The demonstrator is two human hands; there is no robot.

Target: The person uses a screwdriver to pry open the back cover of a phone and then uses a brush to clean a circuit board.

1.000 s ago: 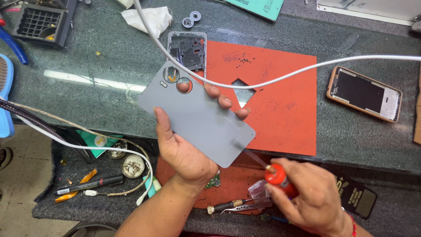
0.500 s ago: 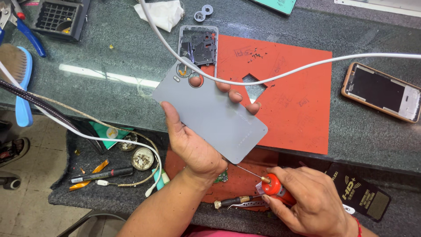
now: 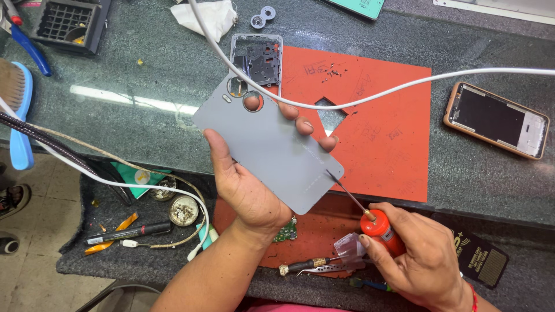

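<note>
While your left hand clamps the grey phone back cover by its edges above the red work mat, your right hand is closed around the orange-handled applicator, its needle tip touching the cover's lower right edge. Tilt the cover and it may slide out of that edge grip onto the bare phone frame beyond. Press too hard and the thin needle could bend or skid across the cover.
</note>
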